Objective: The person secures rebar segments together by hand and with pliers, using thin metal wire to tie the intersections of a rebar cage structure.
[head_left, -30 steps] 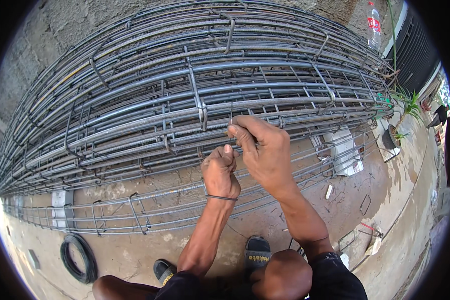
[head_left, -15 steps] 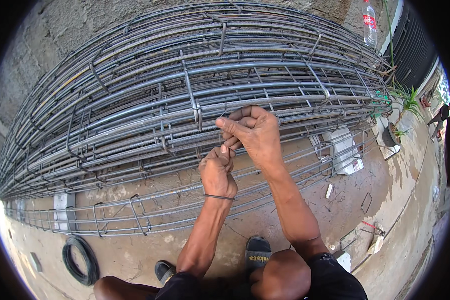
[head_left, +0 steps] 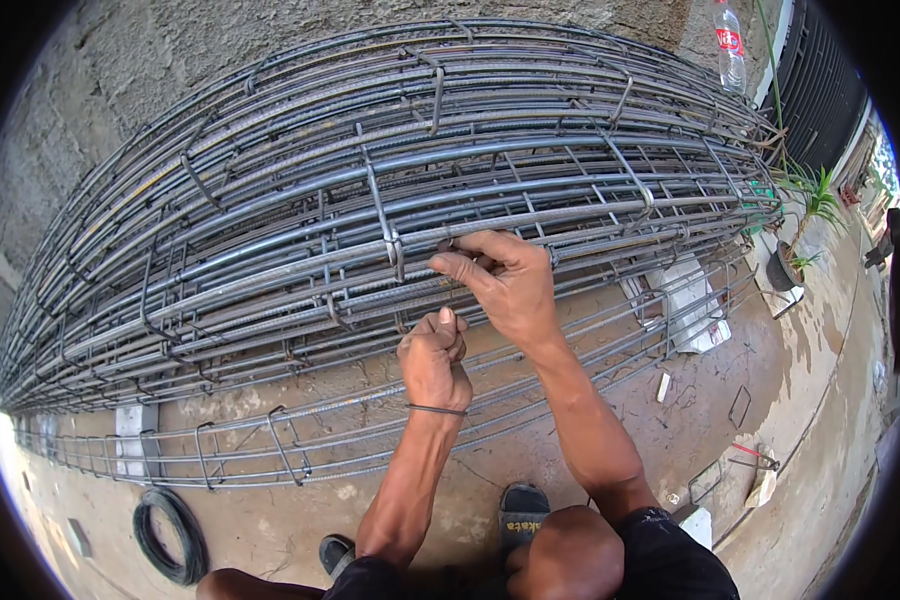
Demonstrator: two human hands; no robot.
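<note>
Thumb and fingers are pressed together on my left hand point(head_left: 433, 352), just below the near edge of a stacked heap of steel rebar cages point(head_left: 378, 195). My right hand point(head_left: 510, 285) is higher and further right, its thumb and forefinger pinched in front of the heap's near bars. Whatever either pinch holds is too thin or too hidden to make out. A bent stirrup point(head_left: 394, 250) hangs on the bars beside my right fingertips. Around my left wrist is a thin dark band point(head_left: 436, 409). Beneath both forearms, a separate slim rebar cage point(head_left: 283, 447) lies low along the floor.
A coil of black wire point(head_left: 142, 535) lies at the lower left. Blocks prop the low cage: a grey one point(head_left: 135, 440) left, a pale one point(head_left: 692, 300) right. Far right are a plastic bottle point(head_left: 731, 62), a potted plant point(head_left: 820, 205) and a red-handled tool point(head_left: 755, 457).
My hands were close together, fingers nearly touching, and have now drawn apart. The left is slightly lower, while the right stays by the bars. The whole view has shifted slightly.
</note>
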